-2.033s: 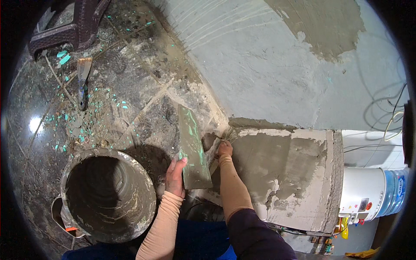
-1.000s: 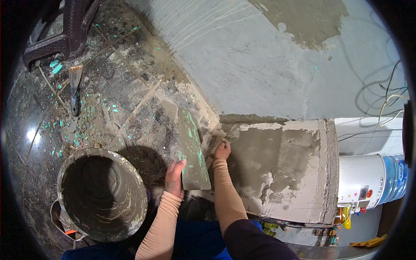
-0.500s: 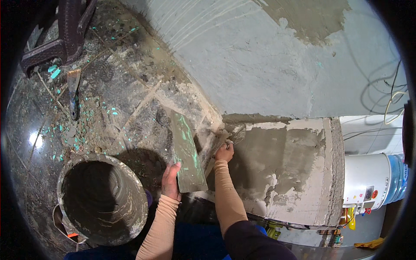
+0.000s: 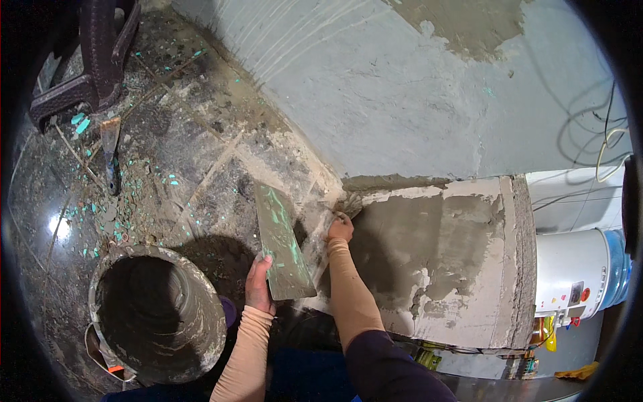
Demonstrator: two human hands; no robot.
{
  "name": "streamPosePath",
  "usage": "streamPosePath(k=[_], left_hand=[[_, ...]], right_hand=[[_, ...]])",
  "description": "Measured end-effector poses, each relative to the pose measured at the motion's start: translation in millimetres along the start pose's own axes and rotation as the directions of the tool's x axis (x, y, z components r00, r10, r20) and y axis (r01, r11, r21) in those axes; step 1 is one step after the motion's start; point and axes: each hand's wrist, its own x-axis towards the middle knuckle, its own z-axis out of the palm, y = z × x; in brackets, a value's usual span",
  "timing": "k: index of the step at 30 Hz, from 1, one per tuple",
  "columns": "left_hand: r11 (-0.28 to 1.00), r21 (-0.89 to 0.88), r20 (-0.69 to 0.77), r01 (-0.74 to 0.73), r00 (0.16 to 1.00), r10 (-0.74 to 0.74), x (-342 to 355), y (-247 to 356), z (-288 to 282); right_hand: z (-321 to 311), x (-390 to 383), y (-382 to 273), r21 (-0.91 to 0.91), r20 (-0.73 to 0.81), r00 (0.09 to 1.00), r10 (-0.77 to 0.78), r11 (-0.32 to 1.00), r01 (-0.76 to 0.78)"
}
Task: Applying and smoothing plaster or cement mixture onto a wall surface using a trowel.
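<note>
My left hand [image 4: 260,287] grips the near left edge of a long flat plastering float [image 4: 284,251], its thumb on the face. That face is grey-green with mortar and bright green smears. Further right, my right hand [image 4: 340,228] is closed around a small mortar-caked tool [image 4: 349,202], perhaps a trowel; its handle is hidden by my fingers. The tool is at the corner where floor and walls meet, beside the wet mortar patch [image 4: 408,241] on the low white wall section. My hands are apart, the float reaching up between them.
A mortar-coated bucket [image 4: 218,335] stands at lower left. A scraper [image 4: 110,157] lies on the dirty tiled floor among green chips, near a dark plastic chair [image 4: 100,60]. Grey wall [image 4: 375,100] rises behind. A white water dispenser [image 4: 569,275] and loose cables [image 4: 603,144] are at right.
My right hand and its tool have shifted slightly left and up toward the corner. The float in my left hand has moved slightly left. The view has shifted a little.
</note>
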Motion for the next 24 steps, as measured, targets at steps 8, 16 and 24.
streamPosePath(k=[8, 16, 24], left_hand=[[0.997, 0.039, 0.031, 0.060, 0.998, -0.061, -2, -11, 7], [0.998, 0.036, 0.023, 0.053, 0.998, -0.054, 0, -17, 12], [0.999, 0.039, -0.001, -0.013, 1.000, 0.013, 9, -7, 7]], right_hand=[[-42, -18, -20, 0.099, -0.211, 0.967, -0.143, 0.981, 0.166], [-36, -8, -15, -0.134, 0.076, 0.921, -0.382, 0.911, 0.389], [-159, 59, -156, -0.710, 0.640, 0.760, -0.114, 0.290, 0.642]])
